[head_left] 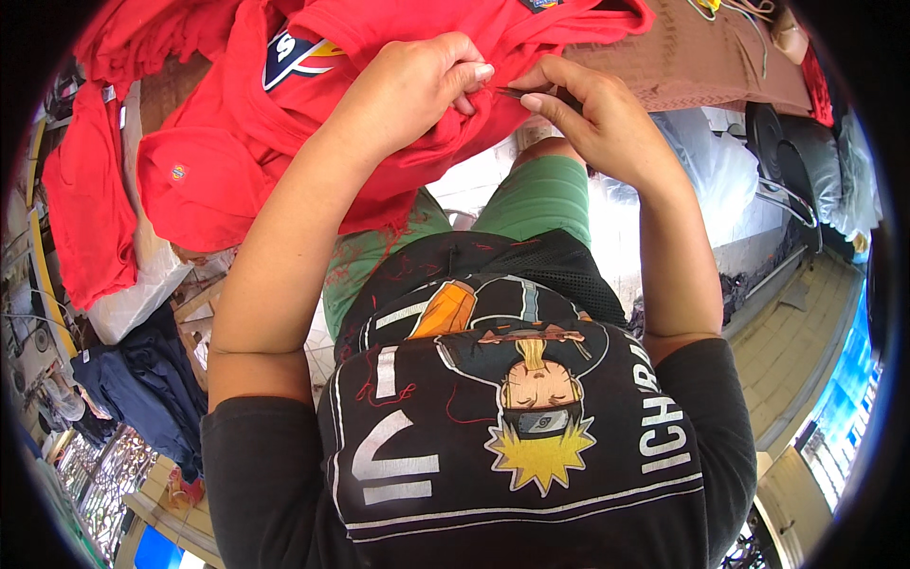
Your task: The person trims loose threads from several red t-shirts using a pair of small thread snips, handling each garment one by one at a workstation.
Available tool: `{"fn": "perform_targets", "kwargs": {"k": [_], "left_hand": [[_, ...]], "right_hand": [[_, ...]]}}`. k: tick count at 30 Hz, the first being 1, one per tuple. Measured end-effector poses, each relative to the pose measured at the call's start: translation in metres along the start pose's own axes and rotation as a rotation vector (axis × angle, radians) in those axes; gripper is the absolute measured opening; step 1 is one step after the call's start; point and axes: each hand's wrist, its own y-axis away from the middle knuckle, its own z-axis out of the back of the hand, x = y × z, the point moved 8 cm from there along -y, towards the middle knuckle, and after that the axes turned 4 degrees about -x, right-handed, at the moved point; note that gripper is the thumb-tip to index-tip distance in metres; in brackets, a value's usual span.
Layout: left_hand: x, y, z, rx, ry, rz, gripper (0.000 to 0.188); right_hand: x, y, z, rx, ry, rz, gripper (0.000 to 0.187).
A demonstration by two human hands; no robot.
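Note:
A red sweatshirt-like garment (218,190) with a dark blue and yellow printed patch lies bunched over the table edge and hangs above my lap. Its cloth is pinched between the closed fingers of my left hand (427,81). To the right, my right hand (592,109) is closed on a pair of dark, slim thread snips (512,92), mostly hidden by thumb and forefinger. Their tip points left and is at the red cloth, close to my left fingertips. Whether the blades are apart is too small to tell.
More red garments (90,204) drape at the left, above a dark navy cloth (142,379). A brown table surface (701,57) runs across the top right, with cords near its far end. Clear plastic bags (706,166) bulge beneath it. Red thread scraps cling to my black shirt (417,379).

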Motion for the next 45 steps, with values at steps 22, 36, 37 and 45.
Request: {"fn": "perform_targets", "kwargs": {"k": [22, 36, 37, 45], "left_hand": [[-0.003, 0.005, -0.004, 0.043, -0.054, -0.113, 0.019], [-0.008, -0.008, -0.005, 0.189, -0.279, -0.085, 0.018], [-0.008, -0.009, -0.005, 0.182, -0.213, -0.088, 0.018], [0.001, -0.013, -0.005, 0.173, 0.039, -0.048, 0.024]], "right_hand": [[-0.03, -0.011, -0.026, 0.045, -0.491, -0.295, 0.019], [-0.023, -0.022, -0.026, 0.015, -0.472, -0.197, 0.02], [-0.021, -0.023, -0.023, 0.006, -0.387, -0.166, 0.02], [-0.012, -0.002, 0.0, -0.049, -0.228, -0.038, 0.021]]}}
